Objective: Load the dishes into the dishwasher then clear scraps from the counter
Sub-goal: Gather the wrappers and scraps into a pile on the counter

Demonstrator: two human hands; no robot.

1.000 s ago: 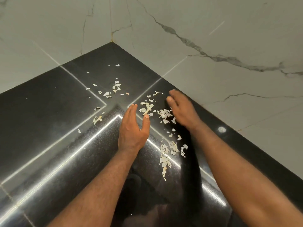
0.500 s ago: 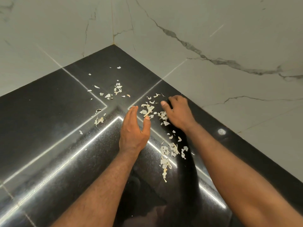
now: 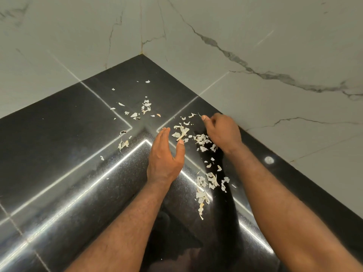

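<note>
— Left hand point(image 3: 165, 158)?
— Open, on edge at centre, a wall for catching scraps point(image 3: 181, 132).
— Right hand point(image 3: 222, 132)?
— Curled, centre right, likely raking them leftward over the counter point(image 3: 59, 134); anything inside, cannot tell.

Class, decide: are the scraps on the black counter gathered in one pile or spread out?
Spread out: the scraps lie in separate patches across the counter, none piled.
</note>
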